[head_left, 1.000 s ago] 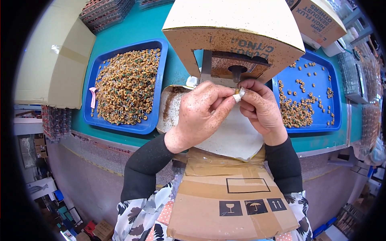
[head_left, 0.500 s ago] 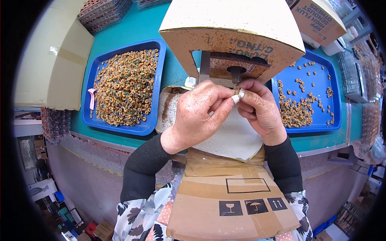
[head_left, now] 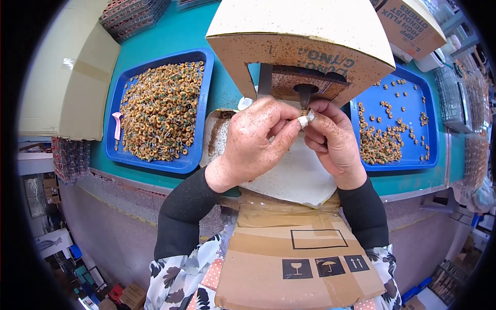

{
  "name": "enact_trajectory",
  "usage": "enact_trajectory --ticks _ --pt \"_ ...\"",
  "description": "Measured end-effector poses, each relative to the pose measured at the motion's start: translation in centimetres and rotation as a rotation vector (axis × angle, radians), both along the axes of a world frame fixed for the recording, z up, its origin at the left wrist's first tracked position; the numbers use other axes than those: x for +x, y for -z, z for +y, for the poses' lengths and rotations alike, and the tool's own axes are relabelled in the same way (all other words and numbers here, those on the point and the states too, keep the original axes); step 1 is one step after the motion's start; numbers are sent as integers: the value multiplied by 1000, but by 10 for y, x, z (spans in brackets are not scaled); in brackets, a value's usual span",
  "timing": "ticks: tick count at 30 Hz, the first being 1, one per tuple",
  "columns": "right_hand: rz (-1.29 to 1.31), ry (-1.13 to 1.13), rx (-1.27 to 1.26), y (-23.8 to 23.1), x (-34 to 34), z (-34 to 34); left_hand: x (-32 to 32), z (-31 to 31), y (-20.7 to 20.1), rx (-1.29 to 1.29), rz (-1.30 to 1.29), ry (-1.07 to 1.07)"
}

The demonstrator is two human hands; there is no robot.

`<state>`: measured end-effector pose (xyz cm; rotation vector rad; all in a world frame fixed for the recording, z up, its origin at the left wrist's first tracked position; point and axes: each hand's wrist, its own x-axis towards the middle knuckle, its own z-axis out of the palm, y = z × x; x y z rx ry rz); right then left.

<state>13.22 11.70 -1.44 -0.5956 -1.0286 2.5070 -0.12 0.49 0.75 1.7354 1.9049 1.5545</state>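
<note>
My left hand [head_left: 261, 139] and my right hand [head_left: 336, 139] meet under a cardboard hood, both with fingers pinched together. Between their fingertips is a small wire-wound ring coil [head_left: 305, 112], mostly hidden by the fingers. It sits right at the lower end of a dark tapered spindle [head_left: 305, 95] that hangs inside the hood [head_left: 258, 51]; whether the two touch I cannot tell. White tape [head_left: 306, 120] wraps a fingertip at the pinch. Brown specks cover my left hand. Below both hands lies a white sheet [head_left: 294, 175] dusted with brown bits.
A blue tray [head_left: 204, 103] heaped with ring coils stands at left, a pink tag [head_left: 118, 126] at its edge. Another blue tray [head_left: 413, 103] at right holds fewer coils. A flattened carton [head_left: 299, 258] covers my lap. Cardboard boxes [head_left: 67, 77] and stacked trays [head_left: 132, 18] flank the green bench.
Both hands have shifted very slightly with the coil staying at the spindle end. The pinch is kept, and the coil's angle seems a little different.
</note>
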Motion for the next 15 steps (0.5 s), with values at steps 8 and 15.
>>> enact_trajectory --ticks 8,15 --pt "8 54 6 -1 -1 -2 0 3 1 -14 -52 4" --pt "15 -4 6 0 2 3 4 -1 1 9 -59 -3"
